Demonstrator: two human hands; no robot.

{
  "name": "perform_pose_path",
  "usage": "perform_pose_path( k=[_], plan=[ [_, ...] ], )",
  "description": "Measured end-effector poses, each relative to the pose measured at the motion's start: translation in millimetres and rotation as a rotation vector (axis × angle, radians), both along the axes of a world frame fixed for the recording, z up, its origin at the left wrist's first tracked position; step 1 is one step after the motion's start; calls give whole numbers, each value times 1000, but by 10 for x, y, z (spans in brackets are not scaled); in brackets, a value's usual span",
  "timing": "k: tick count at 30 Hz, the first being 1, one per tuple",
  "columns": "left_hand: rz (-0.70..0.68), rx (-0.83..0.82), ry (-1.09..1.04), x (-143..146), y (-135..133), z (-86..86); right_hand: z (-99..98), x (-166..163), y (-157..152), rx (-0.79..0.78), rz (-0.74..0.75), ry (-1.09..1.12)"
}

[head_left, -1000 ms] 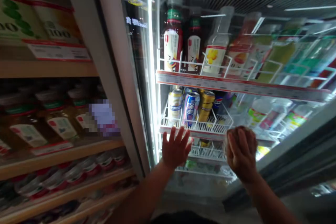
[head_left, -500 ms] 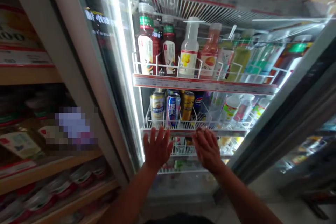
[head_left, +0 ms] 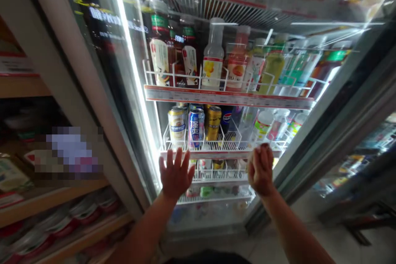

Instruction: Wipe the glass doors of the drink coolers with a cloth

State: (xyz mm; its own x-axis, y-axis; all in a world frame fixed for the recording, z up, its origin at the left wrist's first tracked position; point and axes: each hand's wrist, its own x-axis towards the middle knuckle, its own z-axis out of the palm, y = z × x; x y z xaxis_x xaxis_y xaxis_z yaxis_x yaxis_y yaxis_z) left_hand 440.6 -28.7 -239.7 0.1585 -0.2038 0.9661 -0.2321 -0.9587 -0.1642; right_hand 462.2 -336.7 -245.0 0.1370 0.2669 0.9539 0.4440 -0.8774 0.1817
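My left hand (head_left: 175,173) is raised, palm forward and fingers spread, in front of the lower shelves of a lit drinks fridge (head_left: 229,97). Nothing shows in it. My right hand (head_left: 261,169) is closed, fingers bunched together. A small dark brown patch shows at its fingertips, but what it grips, if anything, I cannot make out. Reflections suggest glass between the hands and the drinks; whether either hand touches it I cannot tell. Just beyond the left hand stand a white beer can (head_left: 177,126), a blue can (head_left: 196,127) and a gold can (head_left: 213,123).
Above the cans, a shelf holds several juice bottles (head_left: 213,66) behind a white wire rail. A metal door frame (head_left: 321,103) slants along the right. At left are wooden shelves (head_left: 37,194) with bottles and red-based containers, partly blurred. Tiled floor (head_left: 303,218) shows below.
My right hand has moved right, and its fingers have gone from stretched together to bunched. My left hand has shifted slightly left, still spread. The view has also shifted, moving the shelves left.
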Motion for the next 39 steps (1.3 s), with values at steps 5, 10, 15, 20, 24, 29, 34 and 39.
perform_pose_path(
  k=[5, 10, 15, 20, 24, 29, 34, 39],
  plan=[
    [18, 23, -7, 4, 2, 12, 163, 118, -300, 319, -47, -18],
    [15, 25, -12, 9, 5, 16, -424, 19, -331, 229, -70, 61],
    [8, 29, -12, 8, 5, 17, 12, 94, -585, 436, -104, 95],
    [4, 18, -4, 13, 10, -4, 81, 101, -570, 553, -95, 75],
    [8, 24, -6, 19, 11, -6, -167, 52, -462, 514, -90, 99],
    [6, 19, -21, 18, -2, 7, 259, 105, -519, 510, -81, 61],
    [5, 14, -9, 10, -5, 4, 111, 72, -344, 312, -63, -10],
    [13, 11, -5, 15, 2, -6, 4, 32, -151, 92, -21, -8]
  ],
)
